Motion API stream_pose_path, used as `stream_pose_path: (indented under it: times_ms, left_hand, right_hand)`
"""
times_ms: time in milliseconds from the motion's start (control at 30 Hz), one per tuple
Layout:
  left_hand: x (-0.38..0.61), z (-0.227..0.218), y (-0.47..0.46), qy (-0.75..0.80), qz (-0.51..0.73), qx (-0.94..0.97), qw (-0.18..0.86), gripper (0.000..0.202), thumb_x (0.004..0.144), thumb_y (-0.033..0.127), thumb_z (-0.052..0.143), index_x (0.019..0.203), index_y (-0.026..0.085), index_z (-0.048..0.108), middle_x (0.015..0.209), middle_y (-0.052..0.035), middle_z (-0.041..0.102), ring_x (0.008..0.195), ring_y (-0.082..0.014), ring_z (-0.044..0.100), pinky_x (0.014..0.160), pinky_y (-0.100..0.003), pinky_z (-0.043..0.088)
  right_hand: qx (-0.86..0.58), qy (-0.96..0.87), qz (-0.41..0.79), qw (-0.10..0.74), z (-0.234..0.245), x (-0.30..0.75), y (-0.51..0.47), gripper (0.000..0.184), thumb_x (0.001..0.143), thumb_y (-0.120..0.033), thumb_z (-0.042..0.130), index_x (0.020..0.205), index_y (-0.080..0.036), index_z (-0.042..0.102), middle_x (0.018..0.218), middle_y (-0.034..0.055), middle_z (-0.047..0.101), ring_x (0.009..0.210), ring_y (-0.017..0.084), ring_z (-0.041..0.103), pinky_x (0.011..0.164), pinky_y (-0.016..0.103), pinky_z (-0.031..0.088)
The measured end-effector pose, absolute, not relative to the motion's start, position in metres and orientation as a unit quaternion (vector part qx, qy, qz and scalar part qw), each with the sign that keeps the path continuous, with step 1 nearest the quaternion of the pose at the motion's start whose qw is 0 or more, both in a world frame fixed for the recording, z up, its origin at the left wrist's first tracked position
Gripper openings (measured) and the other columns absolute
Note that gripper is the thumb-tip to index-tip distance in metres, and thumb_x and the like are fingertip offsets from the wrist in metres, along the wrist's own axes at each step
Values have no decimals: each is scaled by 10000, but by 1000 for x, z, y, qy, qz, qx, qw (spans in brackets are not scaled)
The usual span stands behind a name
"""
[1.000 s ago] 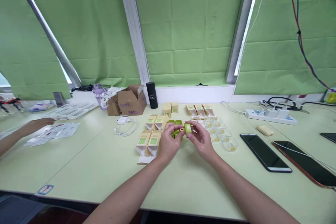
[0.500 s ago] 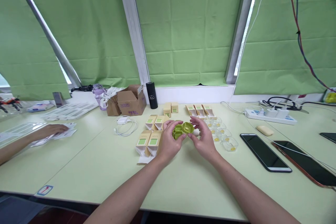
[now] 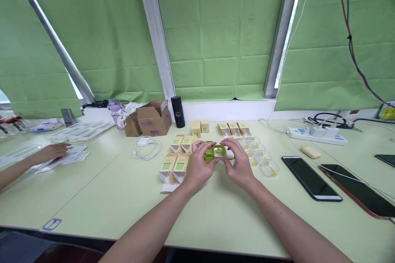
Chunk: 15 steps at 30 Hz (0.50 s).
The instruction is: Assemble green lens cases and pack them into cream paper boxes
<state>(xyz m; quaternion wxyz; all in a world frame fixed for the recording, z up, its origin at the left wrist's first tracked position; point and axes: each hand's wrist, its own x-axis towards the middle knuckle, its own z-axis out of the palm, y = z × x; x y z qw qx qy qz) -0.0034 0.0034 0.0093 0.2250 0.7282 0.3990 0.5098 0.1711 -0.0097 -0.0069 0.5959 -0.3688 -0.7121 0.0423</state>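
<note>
Between my two hands is a small, square olive-green plastic case [image 3: 219, 151], its hollow side toward me and a pale patch inside it. My left hand [image 3: 200, 162] grips it from the left with thumb and fingertips. From the right, my right hand [image 3: 239, 162] pinches its edge. More green plastic pieces [image 3: 209, 155] show beside the left fingers; whether they are held or lie on the table I cannot tell. A small white object [image 3: 229, 154], partly hidden, shows behind my right fingers. Several clear plastic cups [image 3: 261, 155] with yellow spots stand right of that hand.
Opened small cartons [image 3: 167, 167] stand left of my hands, with more cartons [image 3: 235, 130] behind. Farther off are a cardboard box [image 3: 154, 120] and a black cylinder [image 3: 177, 111]. Phones [image 3: 311, 178] and a power strip [image 3: 319, 136] lie right. A co-worker's hand [image 3: 54, 152] touches papers at left.
The green case between my hands has tilted, and a pale patch now shows inside it. My hands have barely moved. The co-worker's hand has shifted slightly left over the papers.
</note>
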Motion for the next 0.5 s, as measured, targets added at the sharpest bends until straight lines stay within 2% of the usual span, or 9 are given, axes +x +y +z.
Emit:
stream_pose_path:
  times_ms: [267,500]
  left_hand:
    - [-3,13,2,392,505,745,191,403,836,122,812,1209,254,734,1255,-81,703,1345,-284,504,1158,-485,484]
    - [0,13,-2,381,488,775,125,421,833,63,775,1207,245,711,1221,-67,727,1328,-289,495,1136,-515,502]
  right_hand:
    - [-352,-728,-5,588,-5,173,-11,434,918,-121,600,1325,-269,592,1296,121,639,1241,309,620,1037,506,548]
    - [-377,-714,-150,570,-6,174,-10,238,929,-110,636,1108,-243,720,1010,86,616,963,261,570,784,410,512]
